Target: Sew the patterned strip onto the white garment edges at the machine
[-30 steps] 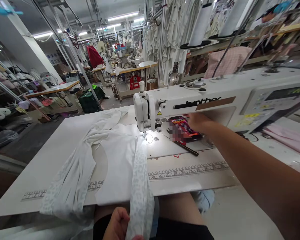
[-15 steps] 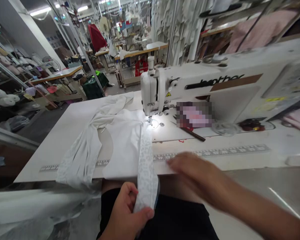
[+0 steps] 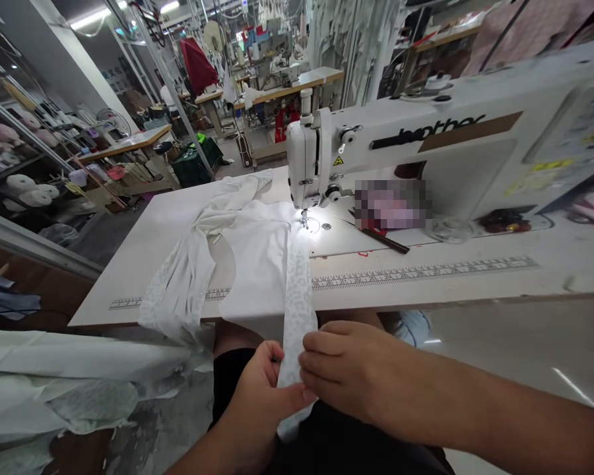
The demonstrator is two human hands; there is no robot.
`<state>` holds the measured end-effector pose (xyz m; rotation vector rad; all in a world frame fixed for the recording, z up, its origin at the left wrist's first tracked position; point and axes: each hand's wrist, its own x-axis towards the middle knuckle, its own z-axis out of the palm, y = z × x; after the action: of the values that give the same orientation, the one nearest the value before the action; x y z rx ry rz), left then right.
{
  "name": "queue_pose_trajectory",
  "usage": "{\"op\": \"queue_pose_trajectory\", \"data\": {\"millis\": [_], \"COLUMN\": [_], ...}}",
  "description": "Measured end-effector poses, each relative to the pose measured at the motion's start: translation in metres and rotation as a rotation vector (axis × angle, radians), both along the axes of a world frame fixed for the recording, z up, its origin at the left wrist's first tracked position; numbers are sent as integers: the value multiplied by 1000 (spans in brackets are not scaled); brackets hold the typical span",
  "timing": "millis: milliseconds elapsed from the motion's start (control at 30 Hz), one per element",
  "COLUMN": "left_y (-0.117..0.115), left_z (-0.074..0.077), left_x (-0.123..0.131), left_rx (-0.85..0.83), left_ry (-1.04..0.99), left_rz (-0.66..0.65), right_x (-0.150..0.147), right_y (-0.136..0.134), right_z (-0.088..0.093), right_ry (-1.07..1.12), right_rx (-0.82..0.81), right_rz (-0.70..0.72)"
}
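Hands, two. Left hand (image 3: 264,402): fingers curled, thumb pressed down on a patterned strip (image 3: 297,284), which it grips near its near end. Right hand (image 3: 356,369): fingers bent and held together, tips at the strip's right edge (its thumb is hidden, so whether it pinches the cloth cannot be told).

Patterned strip, one: white with pale grey mottling; long axis running near to far, almost straight; far end at the lit presser foot (image 3: 304,221), near end hanging past the table's near edge, just below the left thumb.

White cloth panel (image 3: 257,257), one: flat, just left of the strip. Bunched cloth (image 3: 175,287), one heap: farther left, folds drooping over the near edge.

Sewing machine (image 3: 356,142), one: white, arm reaching in from the right. Dark-handled tool (image 3: 389,242), one: right of the needle, handle toward the near right. Clear round dish (image 3: 450,229), one: farther right. Ruler scale (image 3: 426,272), one: running left to right along the table (image 3: 133,257), partly covered by cloth.
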<state>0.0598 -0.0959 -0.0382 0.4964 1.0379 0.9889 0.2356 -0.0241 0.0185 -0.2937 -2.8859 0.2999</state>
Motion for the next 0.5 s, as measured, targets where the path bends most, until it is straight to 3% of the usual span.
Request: {"op": "queue_pose_trajectory", "data": {"millis": [67,133,267,333,400,433,500], "left_y": [-2,-4,12,41,83,106,152], "left_z": [6,13,19,15,9,6,6], "left_x": [2,4,-1,-7,-16,-22,-39], "left_rx": [-28,-56,-16,168,497,644,779], "left_ry": [-35,-62,67,378,833,1039,1389], "left_rz": [3,-8,-167,-186,-89,-110,-359], "right_x": [-4,-5,11,26,39,44,48], "right_y": [1,3,-2,-9,-16,-20,-26], "right_z": [11,18,14,-2,-25,-37,-59], "right_ry": [-59,-49,4,127,204,214,240], "right_rx": [107,128,16,-66,-89,-77,-67], "right_rz": [94,86,35,-51,-147,-185,-246]}}
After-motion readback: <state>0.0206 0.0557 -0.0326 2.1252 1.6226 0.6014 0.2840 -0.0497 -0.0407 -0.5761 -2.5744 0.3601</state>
